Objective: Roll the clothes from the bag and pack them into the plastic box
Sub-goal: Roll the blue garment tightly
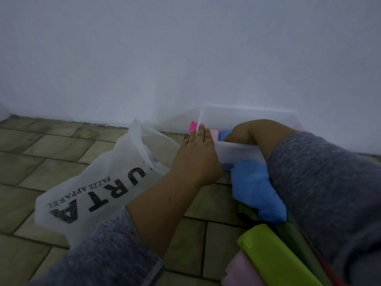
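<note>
Bracing the box's (239,154) left end with a flat left hand (198,150), the person's right hand (242,133) grips the blue roll (223,135) inside, beside a pink roll (214,133).

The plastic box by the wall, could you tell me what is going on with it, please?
A person on the floor is packing rolled clothes into the plastic box. The left hand lies flat against the box's left end. The right hand reaches inside, at a blue roll beside a pink roll; the box wall hides its grip. The white bag lies to the left, and a loose blue garment and a lime green garment lie in front.
</note>
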